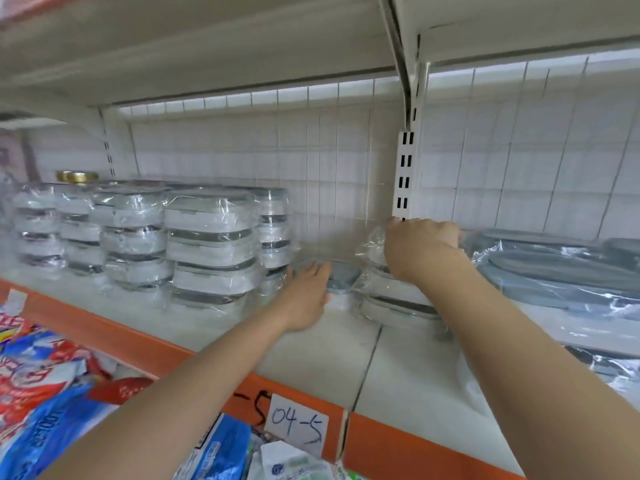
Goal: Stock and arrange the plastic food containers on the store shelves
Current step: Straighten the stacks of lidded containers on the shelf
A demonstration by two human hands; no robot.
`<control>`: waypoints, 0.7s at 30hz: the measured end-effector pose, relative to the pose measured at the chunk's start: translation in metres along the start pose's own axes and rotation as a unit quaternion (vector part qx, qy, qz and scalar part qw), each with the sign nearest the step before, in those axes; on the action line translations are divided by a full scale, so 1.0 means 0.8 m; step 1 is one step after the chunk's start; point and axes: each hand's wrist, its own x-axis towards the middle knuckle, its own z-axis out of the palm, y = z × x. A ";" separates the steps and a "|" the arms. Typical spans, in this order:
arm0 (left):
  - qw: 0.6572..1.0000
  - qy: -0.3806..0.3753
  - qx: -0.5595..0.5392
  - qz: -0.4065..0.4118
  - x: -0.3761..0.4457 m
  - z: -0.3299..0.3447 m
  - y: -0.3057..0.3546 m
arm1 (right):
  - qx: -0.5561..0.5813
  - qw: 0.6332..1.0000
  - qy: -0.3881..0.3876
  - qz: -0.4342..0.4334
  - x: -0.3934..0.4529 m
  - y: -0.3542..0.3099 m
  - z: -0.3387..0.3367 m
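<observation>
- Gripping the top of a wrapped stack of containers (388,289) on the shelf (311,355), the right hand (420,249) is curling its fingers round it.
- The left hand (306,294) is resting straight fingers against a small grey-lidded container (341,280) beside that stack.
- More wrapped stacks (211,247) are standing to the left; their contents cannot be told.

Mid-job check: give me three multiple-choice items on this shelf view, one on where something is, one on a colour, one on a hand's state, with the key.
1. Where does the small grey-lidded container sit?
A. Between the tall wrapped stacks and the stack under the right hand
B. On the shelf above
C. On the packets below the shelf

2. What colour is the shelf's front edge strip?
A. Green
B. Orange
C. Black

3. What is the right hand doing?
A. Hanging idle below the shelf
B. Lying flat on the bare shelf board
C. Gripping the top of a wrapped container stack

Key: 1 A, it stands in the gap right of the tall wrapped stacks, by the left hand. 2 B, the strip with the handwritten label is orange. 3 C, its fingers curl over the wrapped top.
</observation>
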 end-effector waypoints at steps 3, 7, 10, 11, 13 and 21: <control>1.000 0.006 0.012 -0.008 0.000 0.007 0.003 | 0.000 1.000 0.002 -0.010 -0.003 0.003 -0.003; 1.000 0.006 0.009 -0.010 0.007 0.010 0.003 | 0.035 0.997 0.018 -0.059 -0.002 0.026 0.001; 0.999 0.017 -0.040 -0.014 0.008 0.006 0.008 | 0.074 0.995 0.024 -0.069 -0.004 0.044 0.007; 0.997 0.029 -0.072 -0.021 0.007 0.004 0.008 | 0.074 0.995 0.025 -0.065 -0.005 0.044 0.009; 0.979 0.075 -0.186 -0.044 0.000 -0.008 0.011 | 0.058 0.996 0.023 -0.056 -0.006 0.039 0.009; 0.967 -0.001 -0.234 0.100 0.015 -0.106 0.059 | 0.181 0.981 -0.040 -0.061 -0.022 0.059 -0.026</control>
